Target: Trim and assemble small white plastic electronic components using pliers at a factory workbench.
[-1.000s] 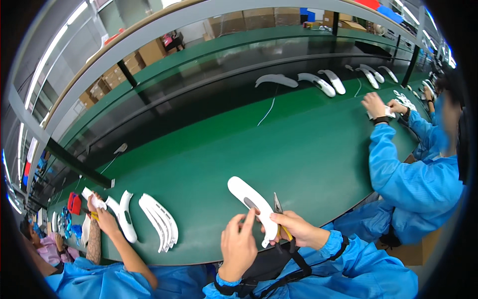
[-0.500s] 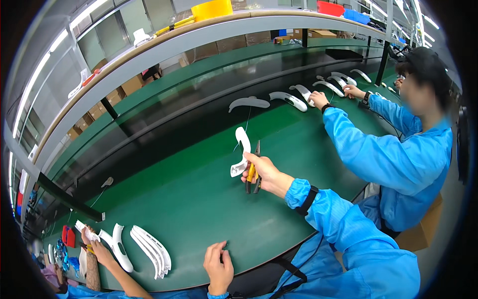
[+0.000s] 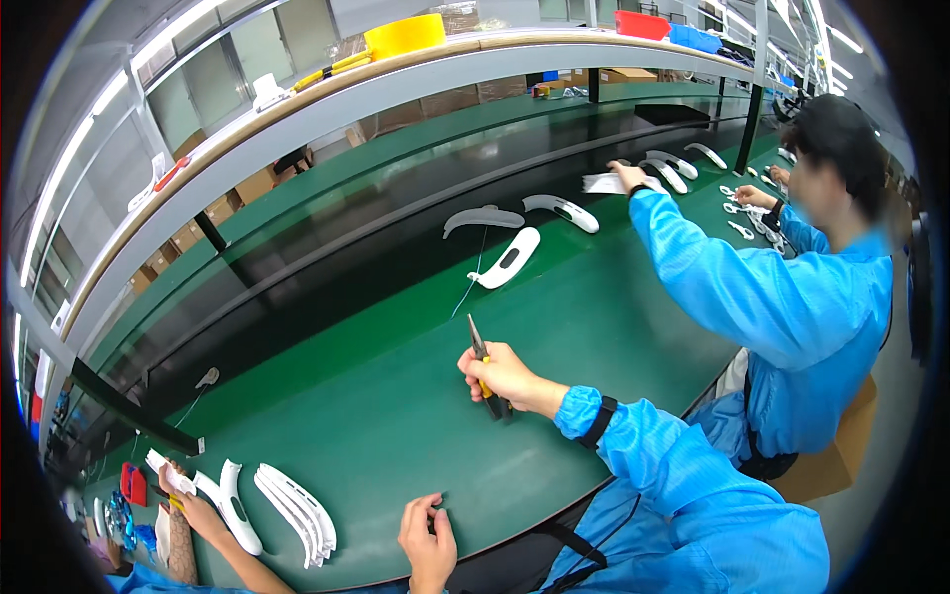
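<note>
My right hand (image 3: 503, 378) is closed round a pair of pliers (image 3: 481, 348) with yellow and black handles, jaws pointing up and away. Beyond the pliers a white curved plastic part (image 3: 510, 259) with a dark oval slot lies on the green bench, apart from my hand. A thin cord (image 3: 463, 297) runs close by it. My left hand (image 3: 427, 549) rests near the bench's front edge, its fingers loosely curled and the thumb apart, with nothing visible in it.
More white curved parts (image 3: 562, 211) line the bench's far side. At right, a co-worker in blue (image 3: 732, 287) handles parts. At lower left, another person's hands (image 3: 193, 505) hold a white part beside a stack of curved parts (image 3: 297, 515). A shelf (image 3: 475, 48) spans above.
The white curved part has left my right hand and now lies farther back on the bench. My right hand has drawn nearer with the pliers. The co-worker at right has lifted a part.
</note>
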`<state>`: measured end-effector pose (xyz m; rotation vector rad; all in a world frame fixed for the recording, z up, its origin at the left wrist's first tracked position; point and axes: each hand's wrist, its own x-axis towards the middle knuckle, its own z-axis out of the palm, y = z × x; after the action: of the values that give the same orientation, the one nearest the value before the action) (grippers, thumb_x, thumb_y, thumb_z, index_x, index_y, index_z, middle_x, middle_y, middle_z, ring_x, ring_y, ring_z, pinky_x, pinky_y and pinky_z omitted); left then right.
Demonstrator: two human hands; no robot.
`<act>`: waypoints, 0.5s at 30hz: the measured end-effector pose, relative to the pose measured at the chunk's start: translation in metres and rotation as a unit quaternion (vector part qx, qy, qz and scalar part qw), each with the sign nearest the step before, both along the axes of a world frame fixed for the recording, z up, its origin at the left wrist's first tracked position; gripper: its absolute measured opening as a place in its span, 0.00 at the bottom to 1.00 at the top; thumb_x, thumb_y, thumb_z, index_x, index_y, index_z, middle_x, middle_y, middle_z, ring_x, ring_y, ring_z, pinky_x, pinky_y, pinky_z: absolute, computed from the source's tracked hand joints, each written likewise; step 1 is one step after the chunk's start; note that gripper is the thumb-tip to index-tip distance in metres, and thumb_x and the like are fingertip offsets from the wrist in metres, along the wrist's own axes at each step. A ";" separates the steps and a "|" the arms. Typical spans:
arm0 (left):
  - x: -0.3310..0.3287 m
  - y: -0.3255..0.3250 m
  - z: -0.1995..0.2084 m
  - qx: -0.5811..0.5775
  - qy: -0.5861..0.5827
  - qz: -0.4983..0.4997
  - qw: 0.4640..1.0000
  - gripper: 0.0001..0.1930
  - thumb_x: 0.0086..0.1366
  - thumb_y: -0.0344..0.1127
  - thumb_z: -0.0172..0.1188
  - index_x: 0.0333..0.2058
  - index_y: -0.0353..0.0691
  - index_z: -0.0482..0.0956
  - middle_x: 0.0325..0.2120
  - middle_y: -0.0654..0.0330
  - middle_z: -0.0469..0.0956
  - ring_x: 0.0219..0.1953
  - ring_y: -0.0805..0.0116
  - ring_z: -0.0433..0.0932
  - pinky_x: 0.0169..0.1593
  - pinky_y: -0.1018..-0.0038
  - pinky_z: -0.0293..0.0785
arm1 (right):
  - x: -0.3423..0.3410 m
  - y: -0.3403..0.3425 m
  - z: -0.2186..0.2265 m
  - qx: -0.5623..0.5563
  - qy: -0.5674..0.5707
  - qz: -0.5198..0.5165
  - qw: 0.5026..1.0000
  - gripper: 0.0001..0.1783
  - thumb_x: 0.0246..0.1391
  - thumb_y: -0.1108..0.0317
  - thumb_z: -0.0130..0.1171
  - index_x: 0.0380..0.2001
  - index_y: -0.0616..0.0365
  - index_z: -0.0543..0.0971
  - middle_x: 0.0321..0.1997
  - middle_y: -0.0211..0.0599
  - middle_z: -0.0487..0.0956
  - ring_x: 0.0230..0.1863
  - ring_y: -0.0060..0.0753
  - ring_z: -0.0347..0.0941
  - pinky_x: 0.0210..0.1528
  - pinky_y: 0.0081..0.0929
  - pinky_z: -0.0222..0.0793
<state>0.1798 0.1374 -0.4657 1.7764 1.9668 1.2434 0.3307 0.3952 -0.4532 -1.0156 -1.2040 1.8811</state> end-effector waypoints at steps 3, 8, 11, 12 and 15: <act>-0.008 -0.005 -0.025 -0.017 -0.123 0.047 0.991 0.08 0.61 0.22 0.57 0.39 0.35 0.78 0.34 0.54 0.79 0.31 0.63 0.78 0.35 0.70 0.75 | 0.002 -0.030 0.010 0.151 -0.116 0.048 0.981 0.09 0.59 0.65 0.57 0.33 0.60 0.75 0.26 0.32 0.76 0.26 0.22 0.74 0.26 0.26 0.73; -0.003 0.003 -0.027 -0.001 -0.114 0.023 0.993 0.04 0.65 0.22 0.55 0.39 0.34 0.73 0.36 0.55 0.80 0.33 0.72 0.77 0.37 0.76 0.74 | 0.048 -0.065 0.007 0.238 -0.205 0.059 0.948 0.10 0.56 0.67 0.59 0.38 0.62 0.76 0.28 0.33 0.77 0.29 0.22 0.73 0.31 0.26 0.70; -0.005 0.000 -0.025 -0.003 -0.161 0.027 0.987 0.04 0.66 0.20 0.53 0.38 0.34 0.72 0.37 0.54 0.79 0.34 0.70 0.78 0.38 0.75 0.75 | 0.058 -0.080 0.007 0.254 -0.213 0.061 0.942 0.10 0.55 0.70 0.60 0.39 0.63 0.75 0.27 0.31 0.76 0.28 0.23 0.71 0.31 0.26 0.69; -0.010 -0.002 -0.022 -0.004 -0.158 0.043 0.987 0.04 0.66 0.20 0.53 0.38 0.34 0.72 0.37 0.54 0.79 0.34 0.70 0.78 0.38 0.75 0.75 | 0.058 -0.086 0.017 0.259 -0.229 0.061 0.937 0.11 0.54 0.71 0.60 0.40 0.63 0.75 0.28 0.31 0.75 0.29 0.24 0.71 0.32 0.27 0.69; -0.020 -0.007 -0.013 0.040 -0.122 0.030 0.991 0.04 0.65 0.19 0.53 0.37 0.33 0.72 0.38 0.52 0.79 0.35 0.66 0.79 0.39 0.73 0.76 | 0.063 -0.103 0.017 0.290 -0.238 0.039 0.926 0.12 0.54 0.72 0.59 0.41 0.63 0.74 0.29 0.32 0.74 0.30 0.26 0.71 0.35 0.27 0.69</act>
<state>0.1593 0.1303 -0.4790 1.5255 1.8674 1.5001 0.3935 0.2924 -0.4361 -1.1137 -1.9561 1.2164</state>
